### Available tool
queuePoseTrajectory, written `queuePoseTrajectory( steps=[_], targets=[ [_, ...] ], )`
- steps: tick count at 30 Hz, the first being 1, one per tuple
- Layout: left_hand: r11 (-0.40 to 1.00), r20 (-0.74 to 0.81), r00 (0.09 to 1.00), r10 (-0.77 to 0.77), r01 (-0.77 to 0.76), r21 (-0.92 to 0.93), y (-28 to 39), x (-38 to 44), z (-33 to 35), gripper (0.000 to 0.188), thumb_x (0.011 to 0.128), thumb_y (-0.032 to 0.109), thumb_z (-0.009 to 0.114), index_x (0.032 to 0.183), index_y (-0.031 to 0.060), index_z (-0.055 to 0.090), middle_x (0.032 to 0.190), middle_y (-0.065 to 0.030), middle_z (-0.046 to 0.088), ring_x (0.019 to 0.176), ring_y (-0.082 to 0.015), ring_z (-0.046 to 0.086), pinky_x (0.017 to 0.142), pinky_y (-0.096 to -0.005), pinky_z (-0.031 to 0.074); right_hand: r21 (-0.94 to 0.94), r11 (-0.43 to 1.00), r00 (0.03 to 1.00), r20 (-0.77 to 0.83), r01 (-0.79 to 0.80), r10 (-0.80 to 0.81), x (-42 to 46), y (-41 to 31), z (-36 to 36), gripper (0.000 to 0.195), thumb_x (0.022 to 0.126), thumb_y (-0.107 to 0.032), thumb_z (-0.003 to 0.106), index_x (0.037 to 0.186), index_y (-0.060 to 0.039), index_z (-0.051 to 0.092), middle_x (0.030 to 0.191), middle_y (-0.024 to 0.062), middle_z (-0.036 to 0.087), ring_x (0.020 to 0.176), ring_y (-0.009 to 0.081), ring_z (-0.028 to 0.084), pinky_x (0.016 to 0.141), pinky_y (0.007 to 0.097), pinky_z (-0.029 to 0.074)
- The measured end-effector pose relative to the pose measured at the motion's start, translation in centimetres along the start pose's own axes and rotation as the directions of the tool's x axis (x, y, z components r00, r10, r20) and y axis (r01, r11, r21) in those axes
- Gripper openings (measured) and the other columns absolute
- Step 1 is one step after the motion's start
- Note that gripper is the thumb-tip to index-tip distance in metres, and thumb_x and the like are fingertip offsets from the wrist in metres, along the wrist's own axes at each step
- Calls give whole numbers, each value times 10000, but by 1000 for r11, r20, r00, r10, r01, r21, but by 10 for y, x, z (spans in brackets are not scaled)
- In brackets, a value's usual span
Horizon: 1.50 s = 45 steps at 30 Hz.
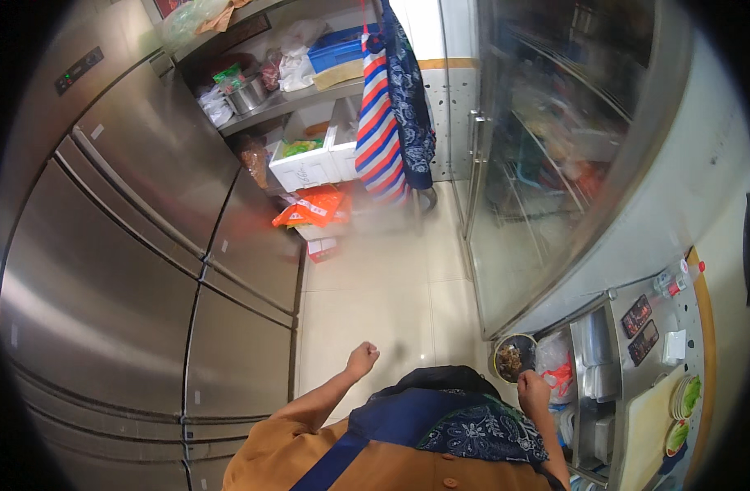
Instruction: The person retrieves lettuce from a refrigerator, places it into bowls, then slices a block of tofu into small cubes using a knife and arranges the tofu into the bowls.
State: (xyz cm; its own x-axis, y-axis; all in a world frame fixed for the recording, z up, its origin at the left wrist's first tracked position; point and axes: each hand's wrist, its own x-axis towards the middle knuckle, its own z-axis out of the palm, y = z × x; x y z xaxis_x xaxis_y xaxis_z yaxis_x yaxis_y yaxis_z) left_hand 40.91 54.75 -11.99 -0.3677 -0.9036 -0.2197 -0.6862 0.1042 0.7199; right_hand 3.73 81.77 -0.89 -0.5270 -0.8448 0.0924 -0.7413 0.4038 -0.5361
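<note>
My left hand (364, 358) is out in front of my body above the tiled floor (375, 307). Its fingers are curled in, and nothing shows in them. On the other side, my right hand (533, 391) is also curled into a loose fist with no object visible. It appears just beside a round bin (515, 359) containing brown scraps. A clear plastic bag with a red one (558, 377) lies near that hand, by the steel counter. I wear a blue patterned apron (473, 429) over a brown buttoned top (375, 466).
Steel refrigerator doors (117, 276) line the left. Ahead, shelves (277, 101) hold a steel pot (246, 95), white foam boxes (304, 159) and a blue crate (338, 49); aprons (381, 123) hang beside them. A glass-door cabinet (553, 153), two phones (638, 316) and a cutting board (648, 423) are right.
</note>
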Motion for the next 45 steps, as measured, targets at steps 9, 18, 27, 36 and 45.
queuePoseTrajectory(
  steps=[9,18,27,36,45],
  targets=[
    [871,-242,839,487,-444,210,82,197,-135,313,806,151,670,1070,15,573,959,-165,594,881,-272,590,798,-378,472,-90,995,997,68,52,-46,113,-63,39,86,825,-130,586,817,-47,605,801,197,633,753,395,618,650,486,482],
    [701,-207,691,692,-575,423,250,329,-302,356,770,99,682,1092,19,551,1103,-188,564,1065,-353,538,917,-406,430,-66,997,964,266,34,-16,239,-92,101,104,794,-134,538,835,-89,621,783,195,642,762,417,618,689,513,479],
    [556,-275,563,779,-417,719,277,538,-429,518,695,145,747,1148,1,541,1176,-199,534,1132,-351,504,971,-423,409,-131,973,929,296,-188,219,282,-114,110,118,730,-113,588,824,-51,626,859,193,660,821,391,631,714,484,492],
    [646,-149,859,490,-243,723,321,710,-497,587,699,364,775,1098,0,546,1151,-222,600,1080,-359,577,889,-439,468,-332,776,798,100,-537,595,199,-170,119,177,706,-151,638,865,-74,650,822,187,666,805,377,643,725,456,513],
    [668,-42,833,552,-412,620,287,718,-525,615,693,409,776,1038,-56,571,992,-258,648,918,-376,639,787,-438,485,-293,754,759,122,-588,640,189,-233,138,192,721,-180,653,887,-85,638,840,180,667,789,374,643,724,453,515]
  ],
)
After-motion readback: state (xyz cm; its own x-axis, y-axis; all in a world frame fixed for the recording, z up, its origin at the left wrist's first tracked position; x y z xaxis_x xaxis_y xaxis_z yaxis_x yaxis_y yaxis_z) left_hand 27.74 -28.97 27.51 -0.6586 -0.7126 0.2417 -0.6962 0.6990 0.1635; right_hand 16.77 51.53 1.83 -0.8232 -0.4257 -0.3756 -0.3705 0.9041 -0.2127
